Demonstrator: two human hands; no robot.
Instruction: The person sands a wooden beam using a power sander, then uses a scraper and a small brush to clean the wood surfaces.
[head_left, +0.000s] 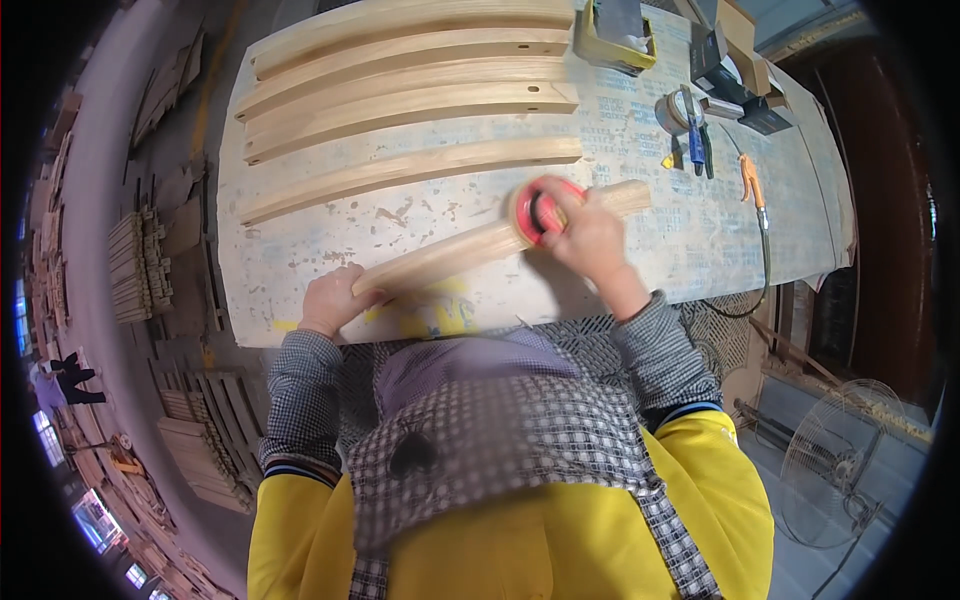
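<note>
A pale wooden bar (442, 259) lies slanted across the near part of the paper-covered table (420, 206). Around its left end my left hand (334, 297) is closed, close to the table's front edge. Over the bar's right half, my right hand (589, 229) grips a round red hand sander (541, 211) with a dark strap or slot at its centre. The tool rests on the bar's upper face; its outline and the hand are slightly blurred. Beyond the sander, the bar's right end sticks out.
Several wooden bars with slots (405, 97) lie side by side behind, and a single bar (412, 176) sits nearer. At right are a tape roll (673, 112), a blue-handled tool (696, 142), an orange air blow gun (750, 184) with hose, and open boxes (724, 64). A fan (840, 465) stands lower right.
</note>
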